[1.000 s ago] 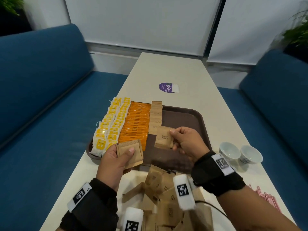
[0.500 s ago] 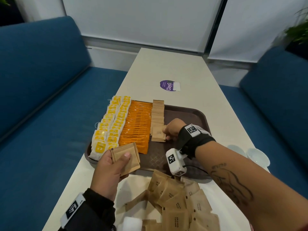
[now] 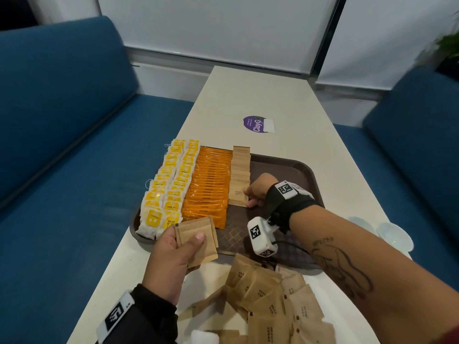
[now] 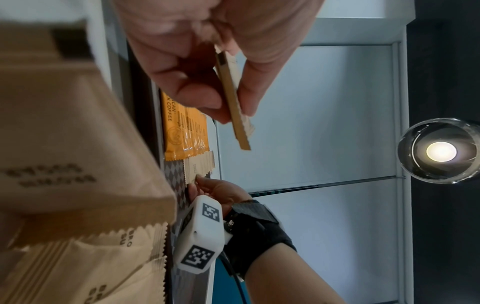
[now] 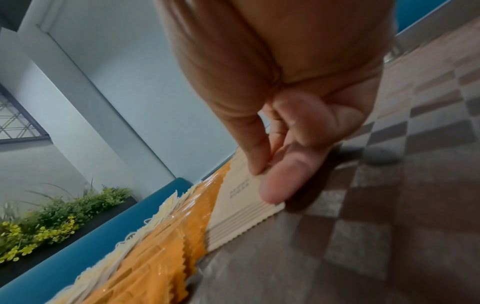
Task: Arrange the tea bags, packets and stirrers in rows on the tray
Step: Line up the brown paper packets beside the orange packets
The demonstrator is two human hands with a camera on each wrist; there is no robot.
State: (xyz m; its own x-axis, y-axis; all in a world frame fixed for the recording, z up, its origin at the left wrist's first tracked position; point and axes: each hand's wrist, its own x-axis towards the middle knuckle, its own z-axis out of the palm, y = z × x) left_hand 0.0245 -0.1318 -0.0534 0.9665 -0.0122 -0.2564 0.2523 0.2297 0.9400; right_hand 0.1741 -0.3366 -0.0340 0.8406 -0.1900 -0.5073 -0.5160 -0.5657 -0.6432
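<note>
Hands (image 3: pixel 173 254) (image 3: pixel 258 191) both pinching sugar pkts (image 3: pixel 197 240)

Tray, left part: filled by rows of yellow tea bags (image 3: pixel 164 192), orange coffee packets (image 3: pixel 211 187) and brown sugar packets (image 3: pixel 240 175), edge to edge.
Tray, right part: bare brown tray (image 3: pixel 293 170) floor, open from the far side.
Blocking from the near side: the right hand (image 3: pixel 258 192) and forearm lie across it.
Near edge: the left hand (image 3: pixel 173 254) holding a packet stack (image 3: pixel 198 239), and a loose packet pile (image 3: pixel 273 301).
Far table (image 3: pixel 260 95): open, only a purple sticker (image 3: pixel 255 124).
Right of tray: small white cups (image 3: pixel 395 237).
</note>
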